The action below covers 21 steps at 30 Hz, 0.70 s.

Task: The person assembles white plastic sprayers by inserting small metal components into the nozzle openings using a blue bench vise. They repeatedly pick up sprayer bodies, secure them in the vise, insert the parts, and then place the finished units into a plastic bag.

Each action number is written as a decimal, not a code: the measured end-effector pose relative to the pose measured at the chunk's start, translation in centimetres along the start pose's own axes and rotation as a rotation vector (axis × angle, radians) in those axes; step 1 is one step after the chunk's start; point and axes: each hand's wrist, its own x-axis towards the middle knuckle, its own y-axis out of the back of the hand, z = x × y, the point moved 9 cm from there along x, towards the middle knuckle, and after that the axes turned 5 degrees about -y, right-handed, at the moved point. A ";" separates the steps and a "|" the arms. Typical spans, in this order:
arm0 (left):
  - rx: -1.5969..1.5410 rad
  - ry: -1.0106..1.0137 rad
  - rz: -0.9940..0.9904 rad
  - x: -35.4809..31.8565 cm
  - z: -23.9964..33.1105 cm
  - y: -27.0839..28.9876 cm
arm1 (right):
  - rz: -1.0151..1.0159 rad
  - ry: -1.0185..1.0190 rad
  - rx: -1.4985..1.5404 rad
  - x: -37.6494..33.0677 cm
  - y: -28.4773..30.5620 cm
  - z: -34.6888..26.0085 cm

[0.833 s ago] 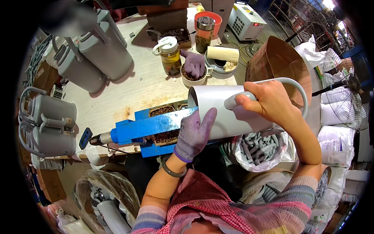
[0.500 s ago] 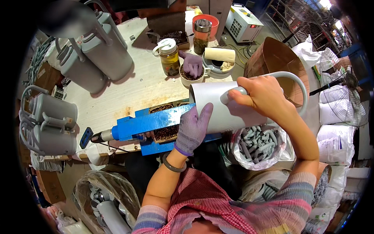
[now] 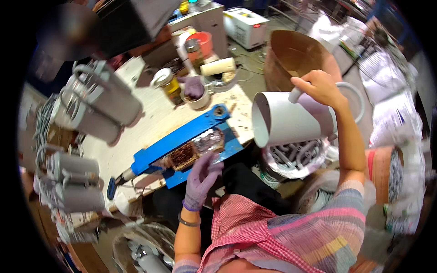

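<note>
In the head view, the right hand (image 3: 322, 86) is bare and closed around the side handle of a big grey vessel (image 3: 287, 120), which lies tilted in the air, its open end facing left, just right of the blue arm (image 3: 177, 141) and apart from it. Below the vessel is a white-lined tub (image 3: 296, 173) of curved grey pieces. The left hand (image 3: 200, 182), in a purple glove, has its fingers half bent beside a tray of small brown parts (image 3: 183, 155); whether it pinches anything, I cannot tell. Finished-looking grey jugs (image 3: 109, 93) stand along the left of the table (image 3: 145, 129)
</note>
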 end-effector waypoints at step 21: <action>0.898 0.209 -0.374 -9.3 -6.7 -3.8 | 0.579 -1.767 0.076 -71.3 -29.8 44.1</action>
